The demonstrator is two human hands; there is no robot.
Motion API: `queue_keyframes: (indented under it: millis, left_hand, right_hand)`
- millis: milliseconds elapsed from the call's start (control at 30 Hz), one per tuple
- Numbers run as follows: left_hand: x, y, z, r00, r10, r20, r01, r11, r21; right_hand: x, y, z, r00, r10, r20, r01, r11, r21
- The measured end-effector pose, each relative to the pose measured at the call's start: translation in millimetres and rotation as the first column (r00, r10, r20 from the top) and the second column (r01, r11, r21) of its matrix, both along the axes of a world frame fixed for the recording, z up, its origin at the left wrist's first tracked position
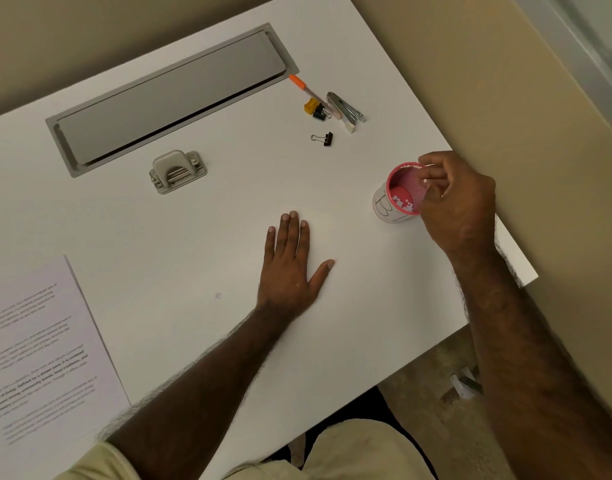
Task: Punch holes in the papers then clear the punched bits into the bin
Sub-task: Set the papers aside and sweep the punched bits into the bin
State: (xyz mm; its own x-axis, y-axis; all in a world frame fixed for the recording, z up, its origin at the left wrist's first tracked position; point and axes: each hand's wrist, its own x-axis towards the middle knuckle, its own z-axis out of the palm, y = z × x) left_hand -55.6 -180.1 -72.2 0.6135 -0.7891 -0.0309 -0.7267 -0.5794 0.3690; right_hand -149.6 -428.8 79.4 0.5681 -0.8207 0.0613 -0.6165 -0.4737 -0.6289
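Observation:
A small red mesh bin (402, 188) wrapped in a white label stands near the table's right edge, with white punched bits lying on its bottom. My right hand (457, 202) hovers over its rim, fingertips pinched together above the opening; one tiny white bit shows at them. My left hand (292, 261) lies flat on the white table (228, 220), fingers straight, holding nothing. The grey hole punch (177, 170) sits apart, up and to the left. A stack of printed papers (37, 348) lies at the lower left.
A long grey cable hatch (169, 95) is set into the back of the table. At the back right lie an orange pen (302, 86), a stapler (346, 107), a yellow sharpener (311, 105) and two binder clips (323, 137). The table's right edge runs just past the bin.

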Motion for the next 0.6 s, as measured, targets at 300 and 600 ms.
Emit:
queue_keyframes:
  millis: [300,600]
  left_hand:
    - [0.3,0.2,0.4,1.000,-0.004,-0.010,0.005,1.000,0.024]
    - [0.0,0.2,1.0,1.000,-0.004,-0.011,0.004,1.000,0.017]
  right_hand:
    - [3.1,5.8,7.7,0.994,-0.064,0.086,0.064,0.998,-0.003]
    - [0.1,-1.9,1.8,0.993,-0.083,0.079,0.087,0.995,-0.045]
